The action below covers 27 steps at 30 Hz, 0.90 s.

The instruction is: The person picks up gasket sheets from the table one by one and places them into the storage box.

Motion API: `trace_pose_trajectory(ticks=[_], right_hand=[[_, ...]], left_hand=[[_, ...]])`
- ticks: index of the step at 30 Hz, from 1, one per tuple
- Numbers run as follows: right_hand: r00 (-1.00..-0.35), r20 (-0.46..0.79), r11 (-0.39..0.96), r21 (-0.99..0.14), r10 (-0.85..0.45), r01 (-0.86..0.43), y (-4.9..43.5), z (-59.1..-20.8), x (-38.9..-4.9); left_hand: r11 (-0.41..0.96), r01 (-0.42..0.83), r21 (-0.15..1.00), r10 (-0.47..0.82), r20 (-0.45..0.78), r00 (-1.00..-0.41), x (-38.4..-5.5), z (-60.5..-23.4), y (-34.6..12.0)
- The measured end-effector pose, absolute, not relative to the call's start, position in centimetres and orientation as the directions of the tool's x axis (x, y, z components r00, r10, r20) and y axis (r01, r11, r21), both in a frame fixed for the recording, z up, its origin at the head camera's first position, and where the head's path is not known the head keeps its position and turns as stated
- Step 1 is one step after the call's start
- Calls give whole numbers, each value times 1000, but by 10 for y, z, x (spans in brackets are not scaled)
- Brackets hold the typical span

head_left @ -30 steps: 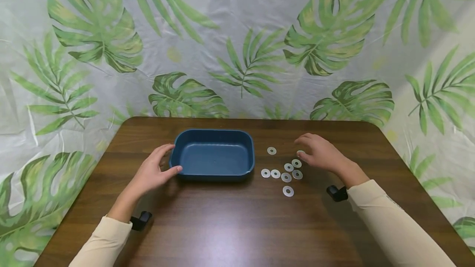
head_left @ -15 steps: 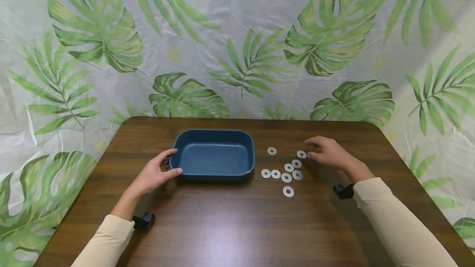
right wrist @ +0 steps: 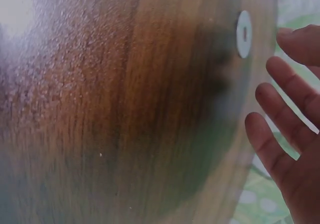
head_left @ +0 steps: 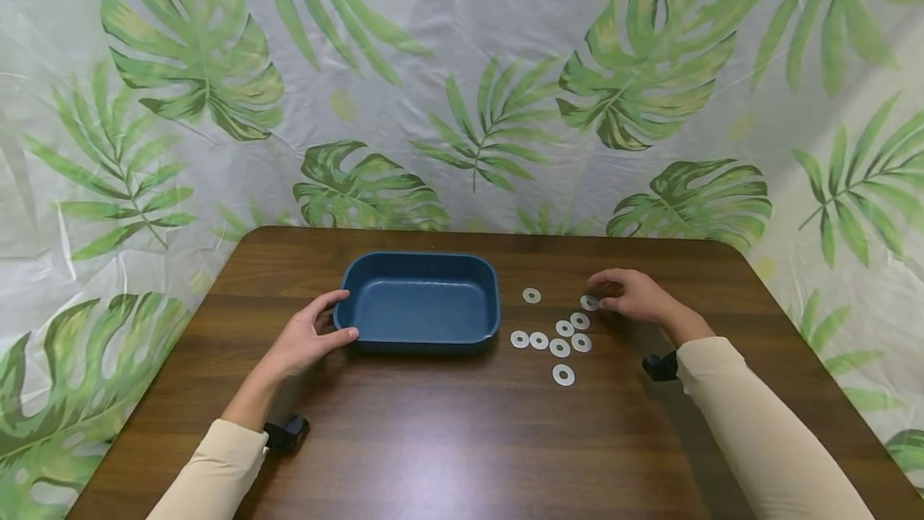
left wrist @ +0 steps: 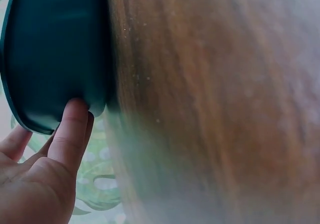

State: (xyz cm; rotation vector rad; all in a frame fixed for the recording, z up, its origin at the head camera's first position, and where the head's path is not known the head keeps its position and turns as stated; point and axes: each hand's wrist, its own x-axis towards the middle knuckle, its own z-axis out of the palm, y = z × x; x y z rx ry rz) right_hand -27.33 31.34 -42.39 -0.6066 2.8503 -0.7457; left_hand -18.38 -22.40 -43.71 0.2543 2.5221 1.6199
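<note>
A blue rectangular bin (head_left: 422, 311) stands on the table, and its inside shows nothing lying in it. My left hand (head_left: 303, 343) rests at the bin's left end, thumb at the front corner and fingers by the rim. In the left wrist view, straight fingers (left wrist: 70, 139) touch the bin's outer wall (left wrist: 60, 48). Several flat metal washers lie loosely grouped right of the bin. My right hand (head_left: 638, 299) hovers by the rightmost washer (head_left: 589, 302), fingers loosely bent. The right wrist view shows those fingers (right wrist: 280, 114) spread, holding nothing, near one washer (right wrist: 244, 34).
A separate washer (head_left: 531, 295) lies nearest the bin at the back; another washer (head_left: 563, 375) lies at the front of the group. The brown wooden table (head_left: 433, 440) ends at a leaf-patterned cloth (head_left: 498, 62) behind it.
My right hand has drawn a little to the right, and the rightmost washer, partly covered by the thumb earlier, now shows. My left hand stays at the bin with only slight finger movement.
</note>
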Motion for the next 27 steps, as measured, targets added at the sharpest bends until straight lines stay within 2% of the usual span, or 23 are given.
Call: trace_pose_trajectory(ticks=[10,17,27], right_hand=[[-901,-61,807,-475,-429,-352,313,-436,-283],[-879,-47,808,-419,-475,-414,311,-444,-289],[-867,-24,808,-375,-499,-455,308,-446,-291]], left_hand=[[362,43,931,212,-38,-977,-181,-434,-221],[303,-4,953,221,-75,-972,-182,-435,-223],[320,-26,947,229,-104,-968,-184,-437,-223]])
